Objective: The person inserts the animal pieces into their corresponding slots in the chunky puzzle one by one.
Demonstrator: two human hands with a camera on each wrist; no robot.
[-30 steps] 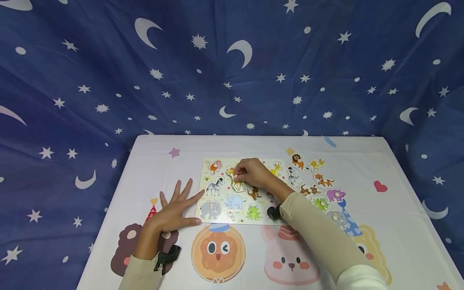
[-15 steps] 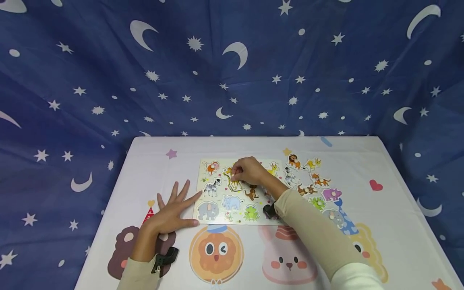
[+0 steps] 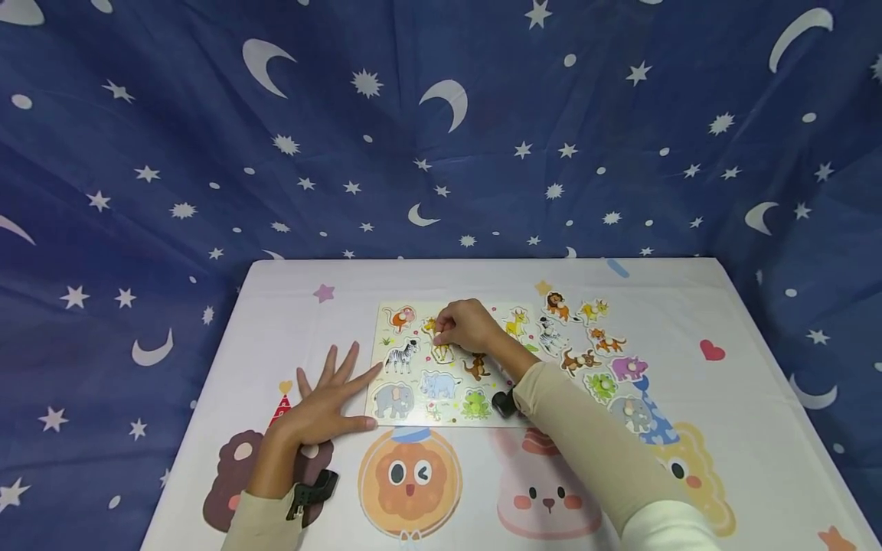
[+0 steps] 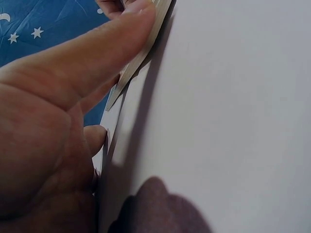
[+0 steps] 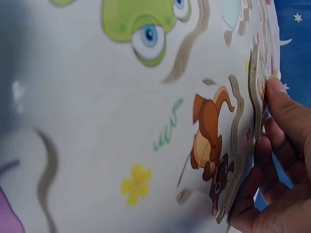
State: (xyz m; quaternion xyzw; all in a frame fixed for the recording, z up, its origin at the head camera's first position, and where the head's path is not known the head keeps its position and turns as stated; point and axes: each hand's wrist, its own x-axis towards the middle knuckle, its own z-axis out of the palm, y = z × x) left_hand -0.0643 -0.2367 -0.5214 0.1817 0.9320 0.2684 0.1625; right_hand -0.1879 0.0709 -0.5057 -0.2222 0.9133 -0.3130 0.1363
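A white animal puzzle board (image 3: 458, 412) lies flat on the table. My left hand (image 3: 322, 409) is spread beside it, thumb and a fingertip touching its left edge; in the left wrist view the thumb (image 4: 97, 58) presses on the board's wooden side. My right hand (image 3: 472, 327) pinches a giraffe puzzle piece (image 3: 442, 354) over the giraffe's place at the upper middle. Fingers hide part of the piece. Its edge (image 5: 253, 92) still shows raised above the board in the right wrist view. A monkey piece with a knob (image 3: 402, 317) sits at the board's top left.
Several loose knobbed pieces lie right of the board, among them a lion (image 3: 556, 306), a zebra (image 3: 549, 334), a purple hippo (image 3: 629, 369) and an elephant (image 3: 632, 413). The right forearm (image 3: 592, 451) crosses the board's lower right. A blue starry cloth (image 3: 331, 115) hangs behind the table.
The right hand has shifted the giraffe piece very slightly, and it lines up more closely with its printed place. The left hand keeps its spot on the board. The head view has drifted a little.
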